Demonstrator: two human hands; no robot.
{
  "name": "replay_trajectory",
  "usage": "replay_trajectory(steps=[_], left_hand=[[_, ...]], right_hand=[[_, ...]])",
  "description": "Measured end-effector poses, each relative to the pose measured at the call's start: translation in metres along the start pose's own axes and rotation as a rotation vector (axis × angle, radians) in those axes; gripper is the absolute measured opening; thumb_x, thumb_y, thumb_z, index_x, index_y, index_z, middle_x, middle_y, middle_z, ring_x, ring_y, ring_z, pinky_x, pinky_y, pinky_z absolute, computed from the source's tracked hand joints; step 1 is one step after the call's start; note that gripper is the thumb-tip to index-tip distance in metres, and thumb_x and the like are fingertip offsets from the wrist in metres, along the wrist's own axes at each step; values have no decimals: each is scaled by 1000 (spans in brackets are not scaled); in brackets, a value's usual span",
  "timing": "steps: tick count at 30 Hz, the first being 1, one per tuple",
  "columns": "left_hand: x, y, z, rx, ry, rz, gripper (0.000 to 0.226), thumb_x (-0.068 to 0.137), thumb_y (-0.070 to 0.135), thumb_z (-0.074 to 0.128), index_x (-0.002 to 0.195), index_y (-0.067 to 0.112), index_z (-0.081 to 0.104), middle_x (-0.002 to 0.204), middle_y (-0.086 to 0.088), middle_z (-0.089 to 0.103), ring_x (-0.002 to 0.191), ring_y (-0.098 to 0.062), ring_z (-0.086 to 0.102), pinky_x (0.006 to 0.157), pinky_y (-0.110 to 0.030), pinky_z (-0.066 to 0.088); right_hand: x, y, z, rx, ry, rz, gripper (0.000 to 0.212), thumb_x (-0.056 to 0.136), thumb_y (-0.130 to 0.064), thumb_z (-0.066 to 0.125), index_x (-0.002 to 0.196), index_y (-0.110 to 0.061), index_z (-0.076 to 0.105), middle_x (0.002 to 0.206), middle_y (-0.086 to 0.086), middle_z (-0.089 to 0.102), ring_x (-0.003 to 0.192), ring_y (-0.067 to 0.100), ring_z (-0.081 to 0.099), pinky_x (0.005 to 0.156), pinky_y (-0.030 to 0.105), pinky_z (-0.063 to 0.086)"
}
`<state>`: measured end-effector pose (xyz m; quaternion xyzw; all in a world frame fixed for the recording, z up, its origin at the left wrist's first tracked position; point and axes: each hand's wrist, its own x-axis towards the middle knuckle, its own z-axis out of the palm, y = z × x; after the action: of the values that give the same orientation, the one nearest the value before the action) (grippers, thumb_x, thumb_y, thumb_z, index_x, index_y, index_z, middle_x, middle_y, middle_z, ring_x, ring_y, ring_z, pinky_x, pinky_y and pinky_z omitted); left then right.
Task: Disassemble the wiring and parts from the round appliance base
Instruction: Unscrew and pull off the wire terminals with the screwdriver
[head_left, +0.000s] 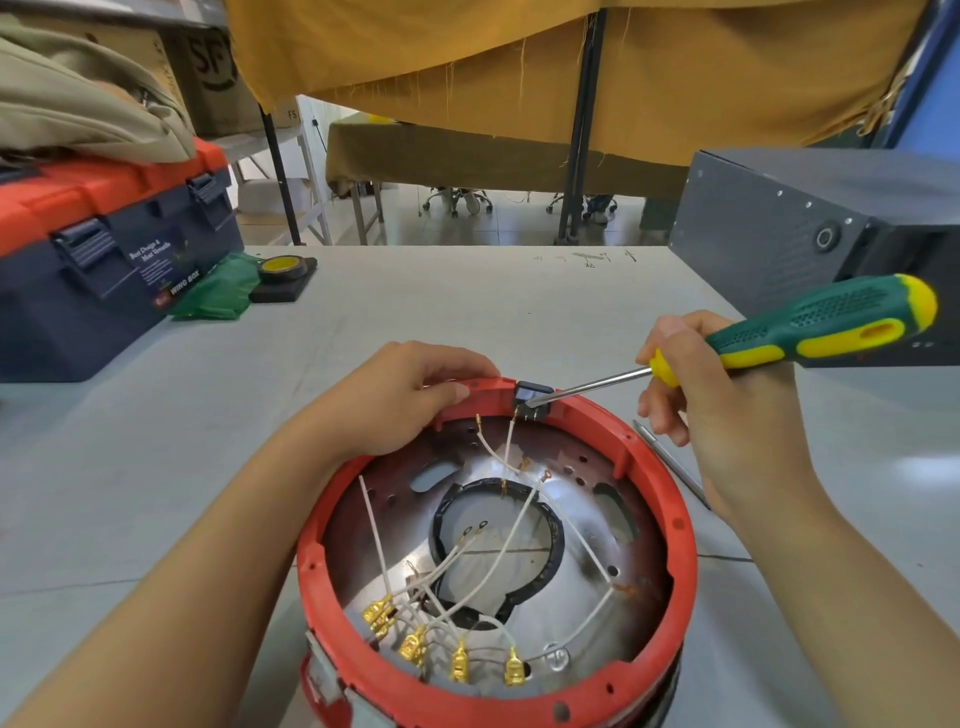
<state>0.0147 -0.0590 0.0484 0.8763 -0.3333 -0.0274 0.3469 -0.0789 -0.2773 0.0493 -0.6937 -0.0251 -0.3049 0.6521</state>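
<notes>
The round appliance base (670, 525), red-rimmed with a metal inside, stands on the grey table in front of me. White wires (511, 566) with gold spade terminals (415, 644) cross its inside. A small black socket part (532, 397) sits in the far rim. My left hand (400, 400) grips the far rim just left of that part. My right hand (727, 410) holds a green and yellow screwdriver (810, 327), whose metal tip touches the black part.
A blue and orange toolbox (104, 254) stands at the left, with green cloth (223, 291) and a tape roll (283, 270) beside it. A dark grey box (800, 218) fills the right. A thin metal tool (670, 462) lies on the table right of the base.
</notes>
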Motion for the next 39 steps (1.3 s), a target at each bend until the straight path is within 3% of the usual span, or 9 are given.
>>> replay_trajectory(steps=[6,14,17,21,25,33,39], left_hand=[[0,0,0,17,2,-2,32,93,7,53,115,27,66,110,16,67,100,7,59,89,-6,40],[-1,1,0,61,-8,0,32,94,10,52,115,31,65,107,15,69,94,-15,65,89,-17,44],[-2,1,0,77,-4,10,32,94,10,52,114,31,65,105,13,70,93,-15,65,89,-18,44],[-2,1,1,93,5,23,31,93,10,53,114,30,65,105,14,69,94,-9,63,84,-7,39],[-2,0,0,97,16,29,31,93,11,53,114,30,66,105,17,68,94,-6,62,81,-1,37],[-2,0,1,79,23,32,30,93,9,54,114,27,67,107,13,69,94,-16,65,85,-10,40],[-1,-1,1,86,22,28,31,93,11,53,115,28,66,108,13,69,94,-16,65,84,-9,39]], right_hand=[[-4,-1,4,14,-23,-71,28,80,-36,53,60,-18,57,48,6,56,40,16,48,47,25,44],[-9,-3,9,-62,-31,-140,31,82,-33,50,63,-8,54,51,10,57,40,10,48,46,18,43],[-7,-6,11,-99,-33,-154,36,83,-36,49,61,-8,53,49,7,57,38,11,48,46,19,43],[1,-10,14,-120,-55,-151,38,83,-39,49,59,-9,53,47,6,56,36,11,46,45,16,40],[15,-13,21,-139,-82,-148,35,87,-28,52,56,-10,52,40,4,51,34,8,44,44,11,35],[48,-17,34,-159,-120,-75,36,85,-29,50,54,-12,52,35,-3,43,33,11,39,42,19,37],[64,-18,38,-94,-173,37,34,89,-13,49,55,-11,46,42,-3,38,35,11,28,39,18,27]])
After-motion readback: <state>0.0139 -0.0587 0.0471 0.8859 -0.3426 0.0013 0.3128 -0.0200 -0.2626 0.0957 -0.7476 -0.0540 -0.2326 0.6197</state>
